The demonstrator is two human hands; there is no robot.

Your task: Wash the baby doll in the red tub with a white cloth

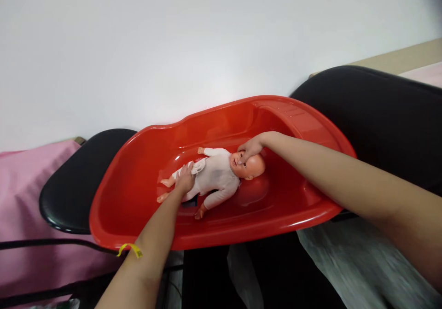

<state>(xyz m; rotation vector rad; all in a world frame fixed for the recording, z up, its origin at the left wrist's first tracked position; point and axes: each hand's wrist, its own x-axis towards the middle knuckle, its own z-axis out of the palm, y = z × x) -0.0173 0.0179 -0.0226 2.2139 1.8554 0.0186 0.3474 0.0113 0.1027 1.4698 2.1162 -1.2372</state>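
A baby doll (216,173) with a white cloth body lies on its back in a red baby bathtub (124,198). Its head points right and its bare feet point left. My left hand (185,178) is closed over a crumpled white cloth (199,166) at the doll's hip and upper leg; the palm side is hidden. Across the doll's face rests my right hand (251,147), its fingers curled around the cheek and touching near the mouth. A yellow band circles my left wrist area.
The tub stands across two black chair seats, a left seat (76,184) and a right seat (380,125). Behind it rises a white wall (207,46). Pink fabric (27,198) hangs at the left, near a black metal bar (51,242).
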